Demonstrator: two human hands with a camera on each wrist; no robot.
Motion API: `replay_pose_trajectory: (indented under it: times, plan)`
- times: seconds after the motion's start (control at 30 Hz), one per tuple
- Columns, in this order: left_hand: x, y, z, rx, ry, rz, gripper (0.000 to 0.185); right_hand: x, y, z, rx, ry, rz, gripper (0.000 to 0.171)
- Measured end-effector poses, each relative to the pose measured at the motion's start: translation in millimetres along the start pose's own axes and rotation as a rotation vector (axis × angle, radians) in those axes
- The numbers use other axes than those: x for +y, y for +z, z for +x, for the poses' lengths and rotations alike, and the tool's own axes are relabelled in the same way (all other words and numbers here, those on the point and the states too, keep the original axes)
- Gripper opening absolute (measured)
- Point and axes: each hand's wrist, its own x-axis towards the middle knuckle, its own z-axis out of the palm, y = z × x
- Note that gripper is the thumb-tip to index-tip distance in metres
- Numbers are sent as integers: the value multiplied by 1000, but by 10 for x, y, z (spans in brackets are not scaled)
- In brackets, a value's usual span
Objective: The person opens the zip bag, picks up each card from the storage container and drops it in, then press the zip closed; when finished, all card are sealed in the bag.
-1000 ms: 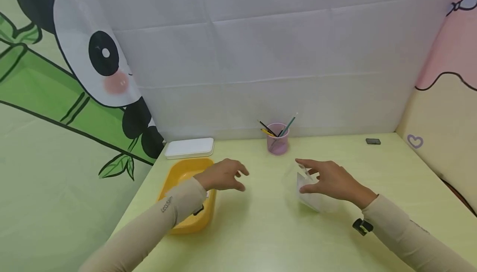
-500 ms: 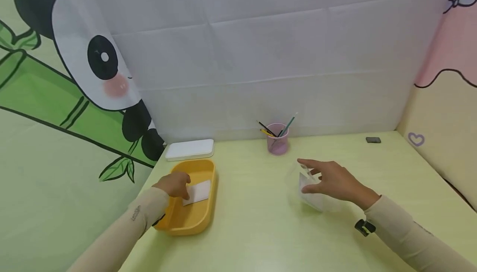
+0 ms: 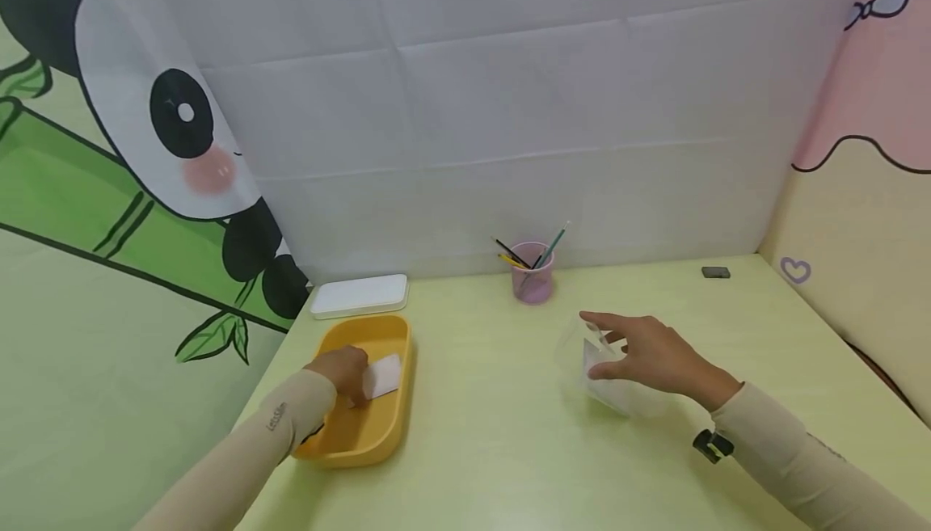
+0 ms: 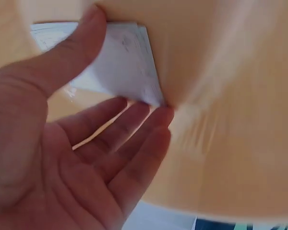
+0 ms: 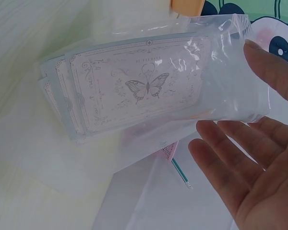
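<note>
The left hand [image 3: 342, 369] pinches a white card [image 3: 382, 376] inside the yellow tray [image 3: 364, 434]. The right hand [image 3: 647, 353], fingers straight, props a clear bag [image 5: 153, 100] of butterfly cards.

A pale green table [image 3: 509, 450] is seen; a yellow tray [image 3: 378, 426], white lid [image 3: 359, 295], pink pencil cup [image 3: 532, 282] and clear bag [image 3: 614, 389] are carried.

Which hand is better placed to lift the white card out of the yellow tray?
Left. The left hand is already inside the yellow tray, thumb and fingers on the white card. The right hand is across the table at the clear bag.
</note>
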Motion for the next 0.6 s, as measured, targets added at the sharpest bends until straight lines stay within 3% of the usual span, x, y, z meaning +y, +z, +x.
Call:
replay_pose_trajectory:
  times: [0.33, 0.6]
  plan:
    - [-71, 1, 48, -47, -10, 53, 53, -3, 42, 8, -16, 3, 14, 84]
    - [-124, 17, 120, -56, -32, -22, 77, -23, 17, 15, -3, 1, 6, 83]
